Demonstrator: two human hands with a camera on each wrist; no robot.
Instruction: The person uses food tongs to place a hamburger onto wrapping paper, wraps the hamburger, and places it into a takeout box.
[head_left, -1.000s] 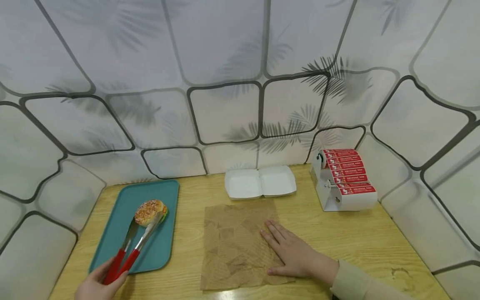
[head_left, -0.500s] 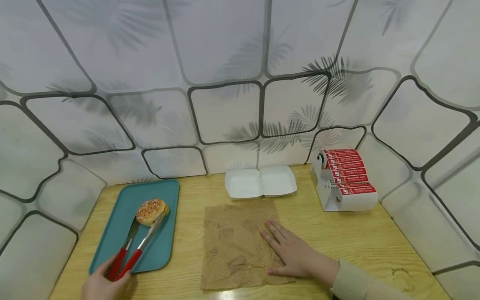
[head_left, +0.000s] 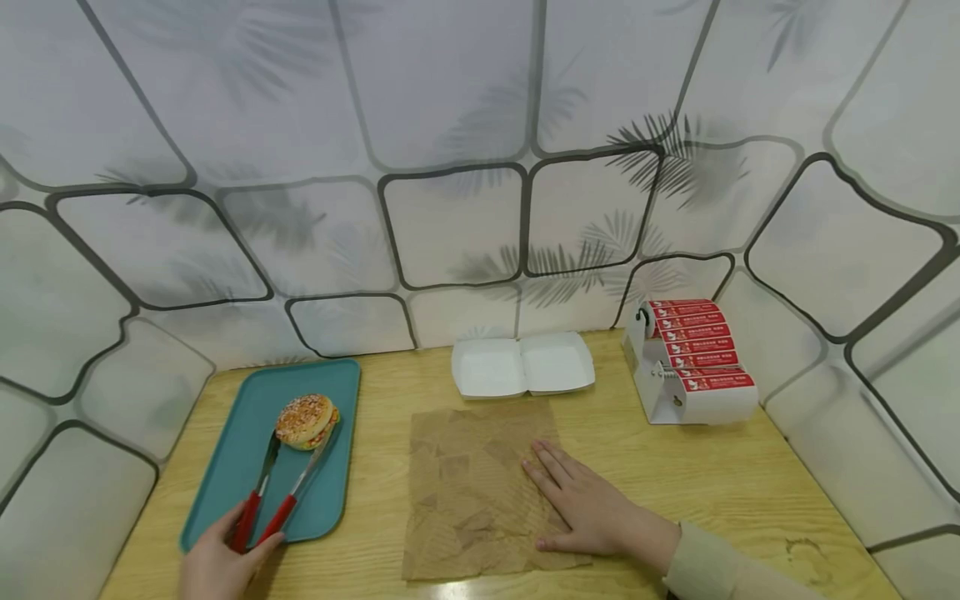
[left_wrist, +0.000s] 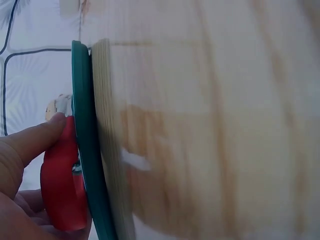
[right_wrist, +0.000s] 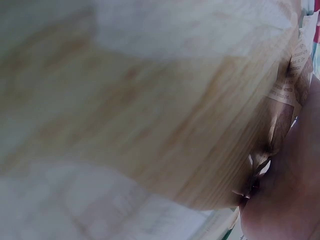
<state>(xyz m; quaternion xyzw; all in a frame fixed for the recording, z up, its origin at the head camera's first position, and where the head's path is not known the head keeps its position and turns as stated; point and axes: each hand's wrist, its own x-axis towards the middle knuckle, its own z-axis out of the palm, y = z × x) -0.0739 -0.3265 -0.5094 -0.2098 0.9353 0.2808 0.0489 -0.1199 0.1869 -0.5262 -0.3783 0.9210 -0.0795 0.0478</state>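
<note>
In the head view my left hand holds metal tongs with red handles. The tongs' two arms stand apart, one on each side of a sesame-topped burger; whether they touch it I cannot tell. The burger lies on a teal tray at the left. In the left wrist view the thumb and fingers hold the red handle beside the tray's edge. My right hand rests with fingers spread on the right part of a brown paper sheet.
Behind the paper stands an opened white food box. A white label dispenser with a roll of red labels is at the back right. Patterned white cloth walls enclose the wooden table at the back and sides.
My left hand has shifted a little to the right, and the tongs' arms have spread wider apart around the burger. The right hand stays still on the paper.
</note>
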